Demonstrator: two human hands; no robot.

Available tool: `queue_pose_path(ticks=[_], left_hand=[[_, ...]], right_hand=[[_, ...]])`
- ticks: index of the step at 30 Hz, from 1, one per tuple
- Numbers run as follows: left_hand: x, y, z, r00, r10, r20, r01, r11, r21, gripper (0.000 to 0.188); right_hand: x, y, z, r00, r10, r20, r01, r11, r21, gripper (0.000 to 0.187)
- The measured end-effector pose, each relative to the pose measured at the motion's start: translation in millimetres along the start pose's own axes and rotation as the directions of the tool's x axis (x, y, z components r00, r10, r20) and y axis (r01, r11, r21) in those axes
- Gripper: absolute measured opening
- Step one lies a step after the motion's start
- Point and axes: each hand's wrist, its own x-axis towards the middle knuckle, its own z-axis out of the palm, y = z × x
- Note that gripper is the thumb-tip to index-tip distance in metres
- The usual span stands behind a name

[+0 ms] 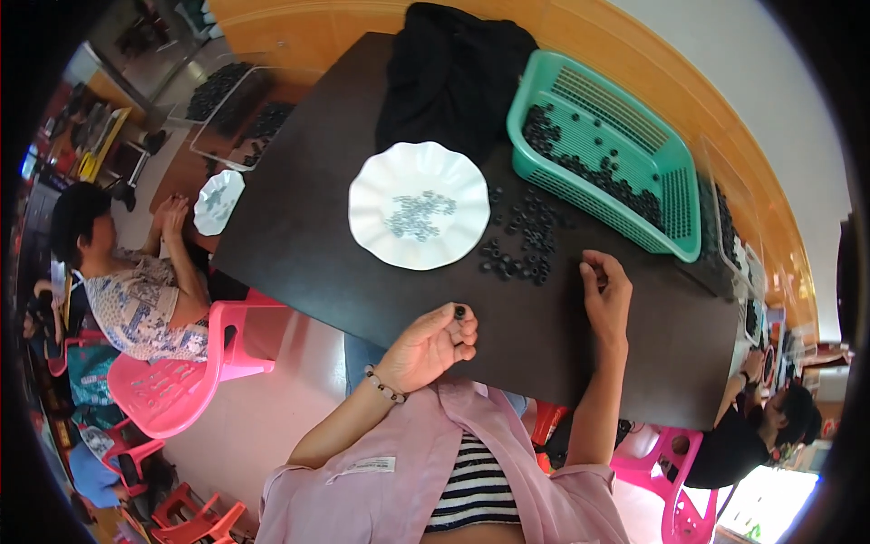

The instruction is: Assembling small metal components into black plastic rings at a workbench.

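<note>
My left hand point(429, 343) is turned palm up at the table's near edge, with a small round black part point(459, 313) pinched at its fingertips. To the right, my right hand point(607, 295) hovers over the dark table, thumb and forefinger drawn together; whatever they may hold is too small to make out. Loose black parts point(535, 227) of the same kind lie scattered beyond, between both hands. A white plate with a wavy rim point(370, 204) stands left of them, bearing many tiny silvery pieces point(421, 213).
A green plastic basket point(594, 198) with more black parts stands at the far right, beside clear bins point(725, 213). Black cloth point(453, 77) lies at the back. On the left another person point(136, 290) sits near a smaller white plate point(217, 201) and a pink chair point(181, 390).
</note>
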Motion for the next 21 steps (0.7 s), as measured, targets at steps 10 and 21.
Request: queue_pose_path(ticks=[10, 21], left_hand=[[-20, -4, 20, 0.969, 0.181, -0.17, -0.051, 0.815, 0.578, 0.028], [-33, 22, 6, 0.889, 0.392, -0.236, -0.259, 0.857, 0.445, 0.025]], right_hand=[[46, -100, 65, 0.841, -0.495, 0.221, 0.47, 0.869, 0.158, 0.017], [68, -116, 120, 0.755, -0.535, 0.378, 0.554, 0.83, 0.068, 0.017]])
